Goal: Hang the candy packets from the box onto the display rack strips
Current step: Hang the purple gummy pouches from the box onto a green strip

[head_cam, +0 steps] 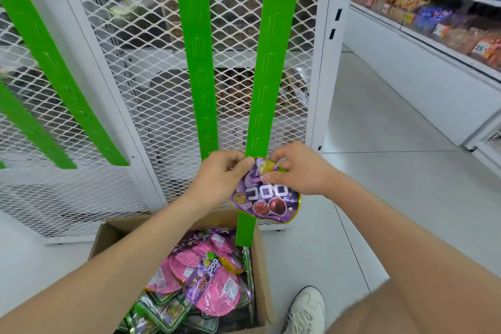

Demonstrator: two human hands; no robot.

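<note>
A purple candy packet (pixel 267 199) is held against the lower part of the right green display strip (pixel 261 84). My left hand (pixel 219 176) pinches its top left corner and my right hand (pixel 295 171) pinches its gold top edge. Both hands hide the spot where the packet meets the strip. Below them stands an open cardboard box (pixel 259 257) with several pink, purple and green candy packets (pixel 208 279) inside. A second green strip (pixel 196 49) hangs to the left with nothing on it.
The strips hang on a white wire-mesh rack (pixel 130 89) with white posts. More green strips (pixel 48 62) run at the far left. Stocked store shelves (pixel 433 3) line the right side. A grey floor aisle (pixel 379 144) lies between. My white shoe (pixel 306 309) stands beside the box.
</note>
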